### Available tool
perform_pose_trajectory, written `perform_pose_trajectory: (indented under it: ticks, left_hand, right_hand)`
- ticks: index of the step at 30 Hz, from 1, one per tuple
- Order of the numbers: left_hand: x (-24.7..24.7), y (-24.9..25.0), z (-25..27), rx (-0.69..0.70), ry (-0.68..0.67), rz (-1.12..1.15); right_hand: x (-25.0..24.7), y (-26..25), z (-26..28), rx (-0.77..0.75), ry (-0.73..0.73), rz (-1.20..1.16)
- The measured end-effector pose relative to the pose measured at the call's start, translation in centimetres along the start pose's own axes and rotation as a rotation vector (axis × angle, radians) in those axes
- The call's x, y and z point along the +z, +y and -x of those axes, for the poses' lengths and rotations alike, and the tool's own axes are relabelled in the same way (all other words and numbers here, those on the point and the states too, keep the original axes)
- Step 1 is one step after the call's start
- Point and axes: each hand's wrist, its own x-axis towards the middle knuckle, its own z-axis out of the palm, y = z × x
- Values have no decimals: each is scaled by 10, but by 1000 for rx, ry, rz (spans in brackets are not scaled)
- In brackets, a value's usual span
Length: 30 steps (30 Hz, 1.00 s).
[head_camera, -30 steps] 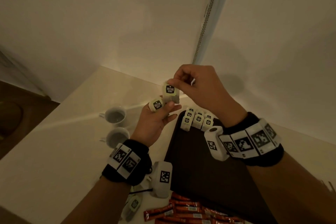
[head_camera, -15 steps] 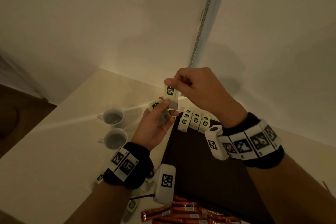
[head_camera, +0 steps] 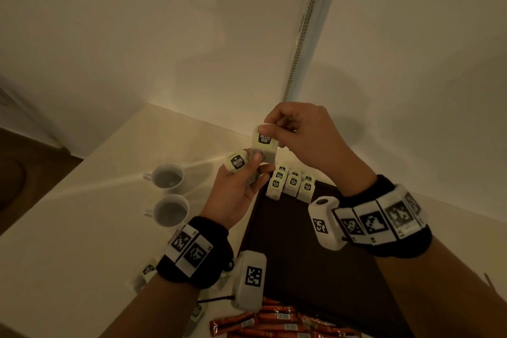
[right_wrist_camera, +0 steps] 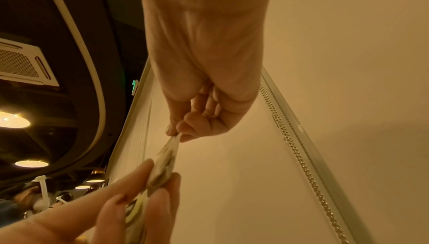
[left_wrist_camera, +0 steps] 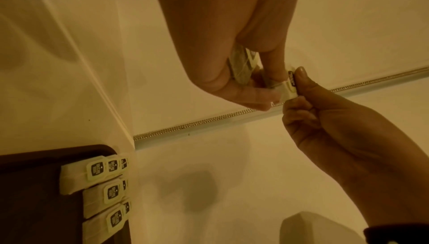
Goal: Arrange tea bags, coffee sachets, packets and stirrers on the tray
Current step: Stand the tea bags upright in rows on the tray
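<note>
Since half a second ago the tea bag [head_camera: 264, 143] in my right hand [head_camera: 307, 140] has turned its black label back toward the head camera, and my left thumb has come up onto its lower edge. Right thumb and forefinger pinch its top edge, the other fingers curled in behind. My left hand [head_camera: 236, 186] grips a second tea bag [head_camera: 237, 163] against the palm, thumb across both where they overlap, so the two bags touch and both hands are joined through them, above the table's [head_camera: 82, 228] far edge just left of the tray [head_camera: 315, 269].

My worry is the parting. If the strings or tags are tangled, and I cannot tell, a pull could drag the second bag out of my left hand or tear the paper. Dropped from here, a bag could land on the table or in one of the two cups [head_camera: 168, 178], which stand near my left hand.

Three rows of tea bags [head_camera: 292, 185] already sit overlapped at the tray's far left corner, tight to its rim. Open dark tray runs toward me and to the right of them, so I judge the next bag goes in beside that group. Red sachets [head_camera: 274, 321] lie off the near end of the tray, with a few loose tea bags [head_camera: 148, 271] on the table under my left wrist.
</note>
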Motion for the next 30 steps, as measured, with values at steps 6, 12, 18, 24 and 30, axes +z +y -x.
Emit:
perform_pose_trajectory:
  ticks: [6,12,18,24,30]
  left_hand:
    - [-20,0,-4,-68,90,-24]
    - [-51,10,-9,-124,223,90]
    - [-53,6,-10,-146,219,17]
    - [-60,0,-14,-164,232,9]
    - [-66,-3,-18,-163,246,-12]
  right_hand:
    - [-5,29,12,69,0,36]
    - [14,121,41,311,-201,299]
    - [38,177,63,561,-360,284]
    - [51,205,58,658,-200,279]
    - [58,222,45,695,-147,309]
